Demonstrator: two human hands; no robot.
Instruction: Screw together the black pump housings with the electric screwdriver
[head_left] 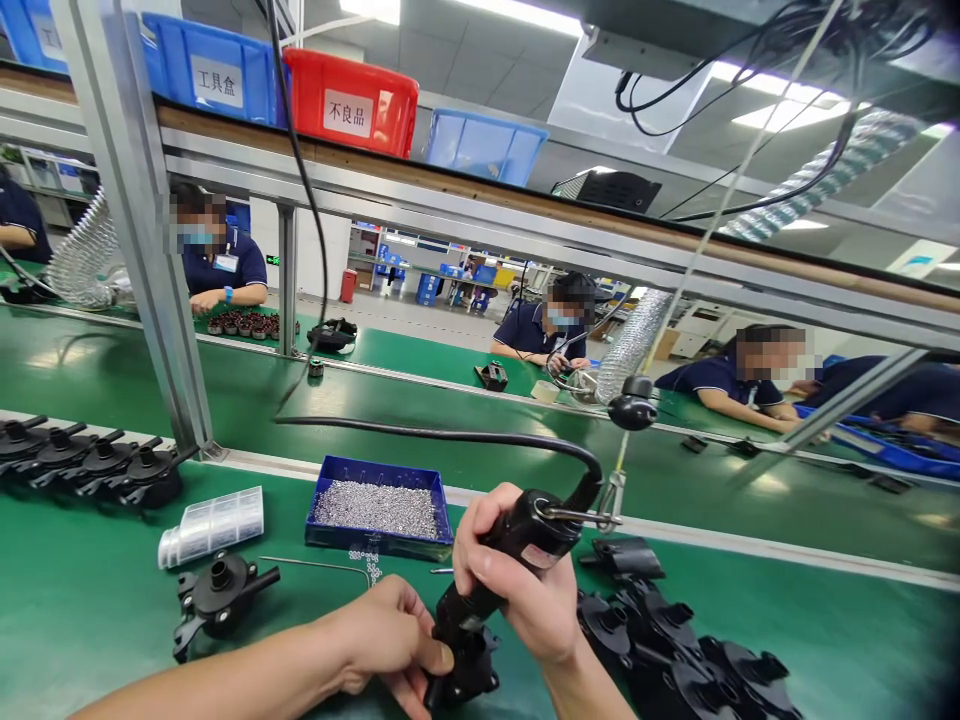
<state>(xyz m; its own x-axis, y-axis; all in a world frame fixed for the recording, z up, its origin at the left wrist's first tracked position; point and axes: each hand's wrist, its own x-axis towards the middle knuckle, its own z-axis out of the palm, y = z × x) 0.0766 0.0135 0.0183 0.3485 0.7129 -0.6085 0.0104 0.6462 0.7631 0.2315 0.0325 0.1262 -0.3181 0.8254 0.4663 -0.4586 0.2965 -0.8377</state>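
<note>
My right hand [529, 595] is wrapped round a black electric screwdriver [541, 520], which tilts down to the left. Its lower end meets a black plastic housing [478, 665] at the bottom of the view; the tip itself is hidden. With thumb and fingers, my left hand [386, 635] grips that housing from the left side. Another black housing [221, 590] with a spout lies to the left on the green bench. Beyond my hands stands a blue tray [324, 532] filled with small shiny metal parts [379, 508], a few lying loose before it.
Black housings are grouped at right [675, 650] and in a row at far left [105, 455]. A clear plastic piece [217, 525] and a thin metal rod [322, 563] lie nearby. The screwdriver's cable [420, 432] crosses ahead. Co-workers [540, 325] sit opposite.
</note>
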